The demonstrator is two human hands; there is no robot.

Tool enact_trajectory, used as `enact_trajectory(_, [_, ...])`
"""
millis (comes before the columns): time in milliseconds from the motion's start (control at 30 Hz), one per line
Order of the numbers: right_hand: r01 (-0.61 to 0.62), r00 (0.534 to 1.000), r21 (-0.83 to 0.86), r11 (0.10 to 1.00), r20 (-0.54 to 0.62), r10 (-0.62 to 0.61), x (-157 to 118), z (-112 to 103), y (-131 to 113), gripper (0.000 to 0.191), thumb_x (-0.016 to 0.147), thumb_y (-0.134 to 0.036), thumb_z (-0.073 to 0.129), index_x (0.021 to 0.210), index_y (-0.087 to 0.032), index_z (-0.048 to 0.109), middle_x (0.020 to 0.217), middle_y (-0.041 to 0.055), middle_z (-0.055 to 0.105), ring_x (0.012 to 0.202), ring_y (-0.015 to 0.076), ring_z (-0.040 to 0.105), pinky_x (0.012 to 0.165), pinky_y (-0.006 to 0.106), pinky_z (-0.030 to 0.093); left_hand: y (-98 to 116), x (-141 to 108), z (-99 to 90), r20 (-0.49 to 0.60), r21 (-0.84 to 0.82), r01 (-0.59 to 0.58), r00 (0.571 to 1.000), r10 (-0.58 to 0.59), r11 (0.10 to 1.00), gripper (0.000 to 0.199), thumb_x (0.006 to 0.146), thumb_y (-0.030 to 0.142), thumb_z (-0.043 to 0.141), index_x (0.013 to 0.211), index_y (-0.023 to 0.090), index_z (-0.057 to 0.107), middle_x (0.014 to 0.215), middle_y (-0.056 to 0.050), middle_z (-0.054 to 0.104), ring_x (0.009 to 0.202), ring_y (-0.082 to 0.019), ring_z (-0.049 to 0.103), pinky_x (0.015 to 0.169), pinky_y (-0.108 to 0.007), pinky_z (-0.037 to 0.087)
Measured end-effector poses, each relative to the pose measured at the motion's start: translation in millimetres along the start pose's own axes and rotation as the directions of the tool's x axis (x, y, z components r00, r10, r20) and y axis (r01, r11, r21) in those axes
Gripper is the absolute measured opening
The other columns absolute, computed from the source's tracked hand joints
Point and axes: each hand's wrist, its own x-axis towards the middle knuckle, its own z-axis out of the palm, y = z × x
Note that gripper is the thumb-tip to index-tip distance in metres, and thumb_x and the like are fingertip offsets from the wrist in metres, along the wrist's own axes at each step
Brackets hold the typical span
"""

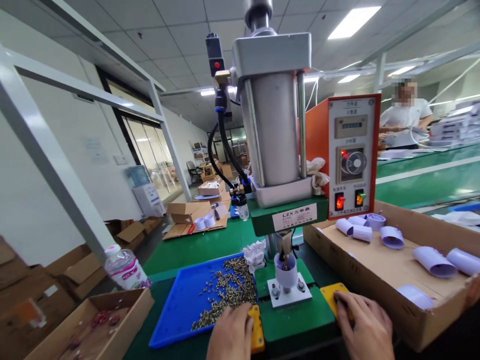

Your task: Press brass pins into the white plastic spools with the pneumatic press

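My left hand (230, 332) is closed at the left yellow button box (257, 330), its thumb side against it. My right hand (363, 325) curls over the right yellow button box (330, 294), one digit at a dark green button. Between them stands a bench press with a grey cylinder (273, 125) and a green base (300, 325). Under its ram, a white round cup-like part (286, 272) sits on a white plate (288, 295) with bolts; the ram's tip reaches into it. Small dark pieces inside are hard to make out.
Left of the press lies a blue tray (180, 300) of small metal pieces (228, 290). Further left are a bottle (125, 267) and a cardboard box (127, 320). To the right, another box (360, 272) holds white tube pieces (435, 261) beside an orange control box (354, 155). A person (405, 120) stands behind.
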Motion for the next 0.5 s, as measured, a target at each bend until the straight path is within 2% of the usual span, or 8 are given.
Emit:
enact_trajectory(33, [-0.049, 0.999, 0.045, 0.998, 0.018, 0.048, 2.0, 0.7, 0.5, 0.030, 0.093, -0.041, 0.040, 0.096, -0.021, 0.063, 0.090, -0.0003, 0.064, 0.082, 0.0210, 0.055, 0.078, 0.039, 0.038, -1.8, 12.8, -9.5, 0.062, -0.016, 0.082, 0.995, -0.081, 0.996, 0.036, 0.096, 0.026, 0.034, 0.120, 0.024, 0.060, 0.114, -0.002, 0.059, 0.104, -0.016, 0.053, 0.092, -0.031, 0.041])
enact_trajectory(100, [-0.155, 0.987, 0.161, 0.975, 0.069, 0.146, 7.6, 2.2, -0.5, 0.030, 0.091, -0.042, 0.043, 0.097, -0.021, 0.064, 0.091, 0.0000, 0.064, 0.081, 0.0184, 0.058, 0.074, 0.035, 0.043, -8.7, 41.0, -19.2, 0.074, 0.086, 0.077, 0.994, -0.083, 0.993, 0.033, 0.095, 0.024, 0.036, 0.118, 0.026, 0.060, 0.116, 0.001, 0.059, 0.108, -0.014, 0.052, 0.097, -0.030, 0.038])
enact_trajectory(167, [-0.192, 0.979, 0.267, 0.944, 0.112, 0.168, 12.9, 5.1, -3.1, 0.028, 0.089, -0.039, 0.046, 0.099, -0.020, 0.064, 0.095, 0.0003, 0.064, 0.083, 0.0159, 0.061, 0.071, 0.031, 0.047, -17.0, 67.1, -15.7, 0.147, 0.149, 0.039, 0.987, -0.061, 0.988, 0.029, 0.084, 0.025, 0.053, 0.112, 0.019, 0.063, 0.111, -0.005, 0.061, 0.110, -0.022, 0.054, 0.095, -0.035, 0.040])
enact_trajectory(233, [-0.199, 0.973, 0.334, 0.921, 0.177, 0.146, 15.6, 10.5, -5.1, 0.028, 0.088, -0.036, 0.047, 0.102, -0.019, 0.064, 0.099, 0.0009, 0.064, 0.087, 0.0145, 0.062, 0.073, 0.028, 0.049, -23.2, 85.8, -4.3, 0.219, 0.192, 0.013, 0.974, -0.056, 0.981, 0.025, 0.074, 0.025, 0.061, 0.097, 0.015, 0.067, 0.102, -0.010, 0.063, 0.102, -0.031, 0.058, 0.086, -0.041, 0.045])
enact_trajectory(300, [-0.237, 0.951, 0.374, 0.897, 0.277, 0.136, 15.3, 17.6, -5.5, 0.031, 0.090, -0.036, 0.045, 0.107, -0.019, 0.063, 0.105, 0.0023, 0.063, 0.094, 0.0139, 0.061, 0.079, 0.026, 0.050, -26.1, 95.2, 7.5, 0.235, 0.225, -0.002, 0.970, -0.053, 0.974, 0.023, 0.072, 0.016, 0.057, 0.092, 0.013, 0.066, 0.099, -0.013, 0.063, 0.099, -0.034, 0.059, 0.082, -0.044, 0.046])
enact_trajectory(367, [-0.299, 0.914, 0.400, 0.867, 0.382, 0.139, 13.5, 24.2, -4.9, 0.034, 0.092, -0.038, 0.042, 0.113, -0.019, 0.061, 0.111, 0.0039, 0.061, 0.101, 0.0141, 0.059, 0.086, 0.026, 0.048, -26.8, 97.0, 14.6, 0.226, 0.238, -0.013, 0.973, -0.042, 0.971, 0.029, 0.071, 0.008, 0.049, 0.095, 0.013, 0.064, 0.101, -0.012, 0.063, 0.101, -0.032, 0.058, 0.085, -0.044, 0.046])
enact_trajectory(500, [-0.416, 0.850, 0.449, 0.791, 0.501, 0.162, 12.6, 30.4, -7.3, 0.039, 0.092, -0.042, 0.040, 0.118, -0.018, 0.057, 0.113, 0.0059, 0.058, 0.105, 0.0154, 0.057, 0.091, 0.027, 0.045, -24.6, 92.6, 14.7, 0.223, 0.231, -0.020, 0.974, -0.033, 0.973, 0.031, 0.072, 0.004, 0.043, 0.094, 0.013, 0.063, 0.102, -0.010, 0.062, 0.103, -0.030, 0.058, 0.087, -0.041, 0.045])
